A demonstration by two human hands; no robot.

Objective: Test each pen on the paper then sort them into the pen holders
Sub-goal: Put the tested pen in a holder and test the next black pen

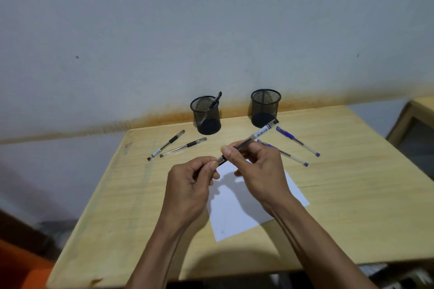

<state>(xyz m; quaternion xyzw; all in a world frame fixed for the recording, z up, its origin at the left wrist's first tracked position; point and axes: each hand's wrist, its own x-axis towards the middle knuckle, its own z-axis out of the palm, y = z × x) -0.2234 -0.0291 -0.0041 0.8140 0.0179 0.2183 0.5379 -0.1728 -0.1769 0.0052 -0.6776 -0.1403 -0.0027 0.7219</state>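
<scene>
Midway, the right hand grips a black pen while the left hand pinches its cap; pulling straight along the barrel should free it cleanly above the paper.

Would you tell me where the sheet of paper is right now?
The paper lies on the table near its front middle, directly under both hands, below the two blue pens.
</scene>
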